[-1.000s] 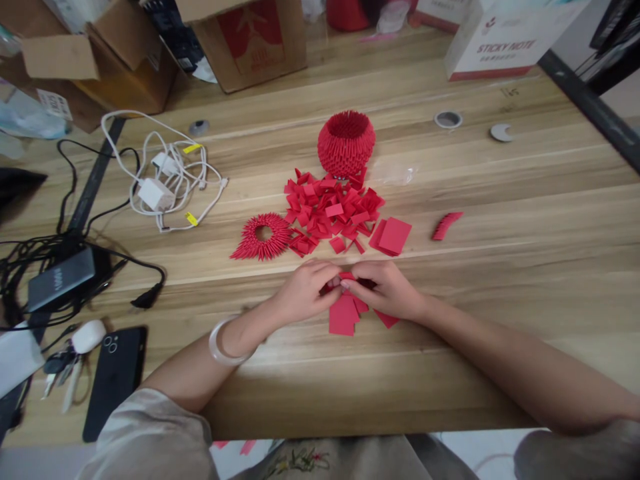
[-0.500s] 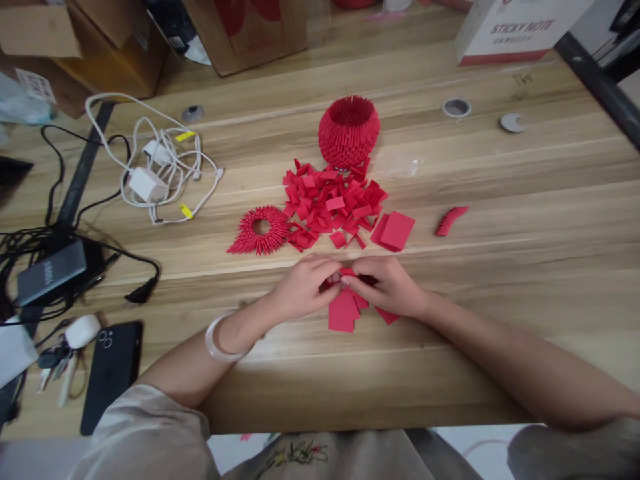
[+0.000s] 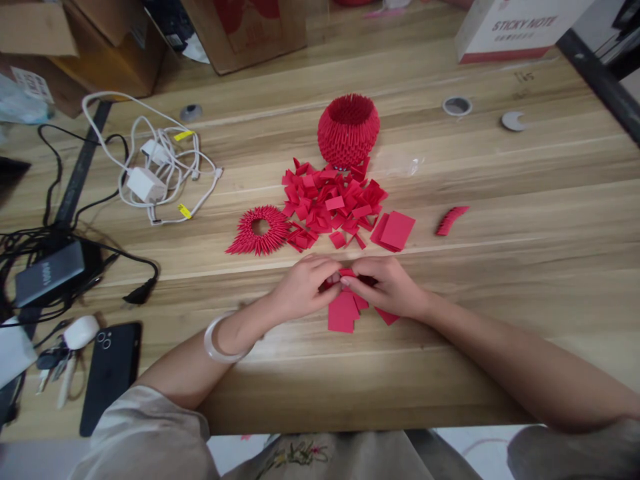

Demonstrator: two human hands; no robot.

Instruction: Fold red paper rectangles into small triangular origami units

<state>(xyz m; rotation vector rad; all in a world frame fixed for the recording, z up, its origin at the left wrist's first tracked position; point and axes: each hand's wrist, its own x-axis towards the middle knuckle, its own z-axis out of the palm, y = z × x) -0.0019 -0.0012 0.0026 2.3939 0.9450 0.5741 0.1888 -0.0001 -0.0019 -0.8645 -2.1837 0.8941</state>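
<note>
My left hand (image 3: 309,285) and my right hand (image 3: 389,285) meet at the middle of the table, fingers closed on a small piece of red paper (image 3: 347,272) between them. Most of that piece is hidden by the fingers. Under the hands lie several flat red paper sheets (image 3: 342,313). Just beyond is a heap of folded red paper pieces (image 3: 330,200), with a stack of red paper (image 3: 394,231) at its right. A round red bowl of interlocked folded paper (image 3: 349,133) stands behind the heap. To its left rests a spiky red paper ring with a pointed end (image 3: 260,230).
A short curved row of folded red pieces (image 3: 452,220) lies at the right. White charging cables (image 3: 170,167), a black phone (image 3: 111,377) and dark cords (image 3: 55,267) spread over the left. Cardboard boxes (image 3: 250,33) and a sticky note box (image 3: 520,30) stand at the back.
The view has shifted very slightly. Both hands keep their place and grip on the red paper, and nothing on the table has visibly moved.
</note>
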